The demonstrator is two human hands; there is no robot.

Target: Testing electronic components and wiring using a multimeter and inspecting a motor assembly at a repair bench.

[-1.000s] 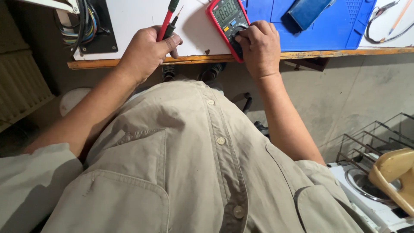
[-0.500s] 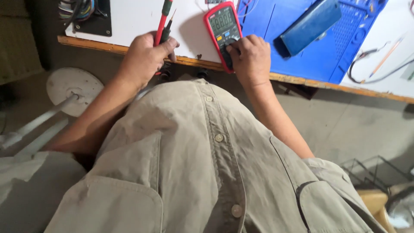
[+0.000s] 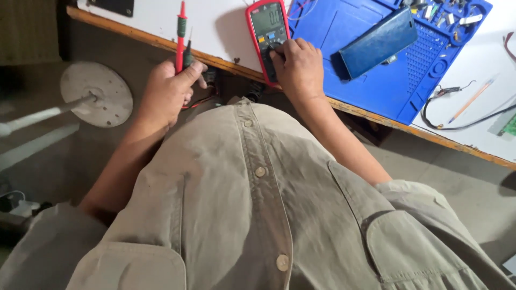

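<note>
From where I watch, much is hidden: my shirt (image 3: 258, 204) fills the lower half of the view and covers whatever sits under the table edge, and the meter's (image 3: 267, 33) lower part is under my right hand (image 3: 298, 67), so I cannot make out the dial. The top corner of the blue mat (image 3: 371, 80) runs out of view, and the small parts in its tray slots are too tiny to tell apart.

The meter is a red-cased upright rectangle with a grey screen, lying on the white table (image 3: 215, 27) just left of the mat. A dark blue phone (image 3: 379, 42) lies slanted on the mat. An orange pencil (image 3: 471, 101) and a black cable (image 3: 457, 115) lie on the table to the right.

My right hand rests on the meter, fingers curled over its middle, touching it rather than lifting it. My left hand (image 3: 169, 94) is closed around two probes, a red probe (image 3: 180, 37) and a black probe (image 3: 188, 53), both pointing up over the table edge, near the meter but apart from it. A round grey disc (image 3: 97, 94) sits on the floor left of that hand.
</note>
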